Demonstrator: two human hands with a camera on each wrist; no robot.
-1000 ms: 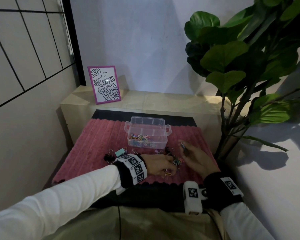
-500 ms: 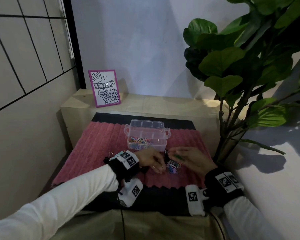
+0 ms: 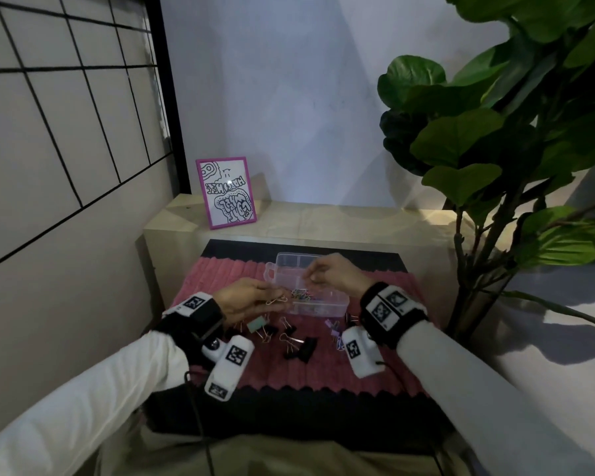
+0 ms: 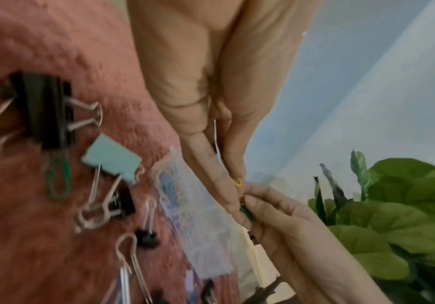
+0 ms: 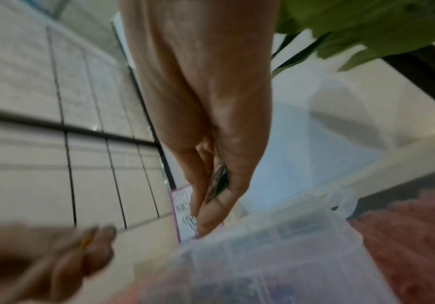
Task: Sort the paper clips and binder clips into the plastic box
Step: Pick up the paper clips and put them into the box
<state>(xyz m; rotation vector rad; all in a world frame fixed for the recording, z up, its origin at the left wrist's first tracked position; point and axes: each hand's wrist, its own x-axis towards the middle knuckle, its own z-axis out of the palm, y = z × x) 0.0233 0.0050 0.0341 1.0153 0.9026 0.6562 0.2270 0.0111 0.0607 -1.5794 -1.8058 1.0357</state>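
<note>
The clear plastic box (image 3: 337, 304) stands on the pink mat, with coloured paper clips (image 3: 301, 294) in its near compartment. My left hand (image 3: 275, 298) hovers at the box's left near corner and pinches paper clips, a yellow one (image 4: 238, 182) showing between the fingertips. My right hand (image 3: 311, 278) is over the box's middle and pinches a green paper clip (image 5: 221, 181). Loose on the mat in front of the box lie a teal binder clip (image 3: 256, 325), black binder clips (image 3: 303, 350) and a purple one (image 3: 334, 326). A green paper clip (image 4: 58, 179) lies by a black binder clip (image 4: 47, 111).
A pink-framed picture (image 3: 228, 193) leans on the pale ledge behind the mat. A large leafy plant (image 3: 495, 149) stands at the right, its stem close to the mat's right edge. A gridded wall closes the left side.
Both hands rose from the clip pile on the mat and moved forward to the box. Each now holds paper clips above it.
</note>
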